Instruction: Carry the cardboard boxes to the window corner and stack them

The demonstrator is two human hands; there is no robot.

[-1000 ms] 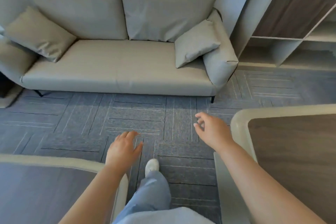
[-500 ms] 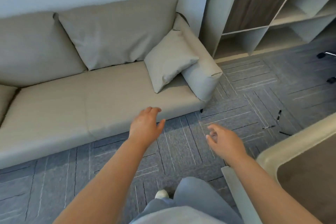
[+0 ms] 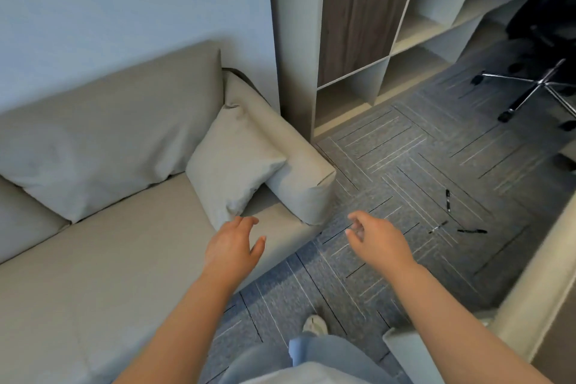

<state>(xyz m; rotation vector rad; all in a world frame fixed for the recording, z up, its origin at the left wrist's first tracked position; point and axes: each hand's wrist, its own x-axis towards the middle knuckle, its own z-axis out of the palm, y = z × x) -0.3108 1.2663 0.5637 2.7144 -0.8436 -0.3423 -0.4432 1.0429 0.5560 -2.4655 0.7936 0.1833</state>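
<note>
No cardboard box is in view. My left hand (image 3: 232,248) hangs over the front edge of the grey sofa seat, fingers apart, holding nothing. My right hand (image 3: 378,238) is out over the carpet to the right of the sofa arm, fingers loosely curled and spread, also with nothing in it. Both forearms reach forward from the bottom of the frame.
A grey sofa (image 3: 109,259) with a cushion (image 3: 232,171) fills the left. A shelving unit (image 3: 358,40) stands behind its arm. Three dark pens (image 3: 448,200) lie on the carpet. An office chair base (image 3: 536,87) is at far right. A table edge (image 3: 530,296) runs along the lower right.
The view has swung right: the sofa has slid left, and the shelving, the pens and the chair base have come into view. Both hands stay raised and apart, holding nothing.
</note>
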